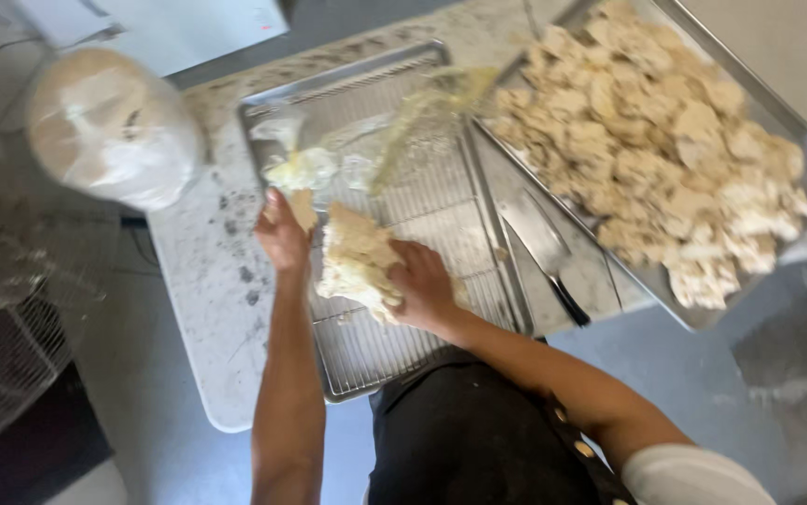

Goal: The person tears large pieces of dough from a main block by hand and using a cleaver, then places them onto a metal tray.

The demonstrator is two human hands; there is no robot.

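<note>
**Dough station, head view: both hands on dough over wire rack**

- Left hand [282, 234]: at near-left part of rack, fingers curled together, pinching a small torn dough piece [303, 208] betw. thumb and fingertips. Piece sticks up above the hand.
- Right hand [422, 285]: fingers pressed together and curved, gripping right side of dough lump [357, 260]; fingertips partly buried, exact spread can't be told.
- Dough lump: pale, rough, ragged surface; sits on the rack approx. centre, betw. both hands, touching right hand, just beside left.
- Wire rack [422, 201]: metal grid set in a shallow sheet pan, lying on marble counter [207, 281].
- Clear plastic bag [329, 164]: crumpled, on far part of rack, w/ yellowish smear; blurred, contents unclear.
- Second tray [796, 126]: metal, right of rack, tilted across frame; heaped w/ many torn dough chunks [656, 150], same pale colour.
- Knife [544, 252]: broad blade, dark handle, lying betw. rack and second tray, handle toward the person.
- Wrapped round loaf-like mass [114, 126]: in clear film, far-left counter edge, well apart from hands.
- Wire basket [11, 281]: left, beside counter, blurred.
- Person: dark apron, white sleeve on right arm.
</note>
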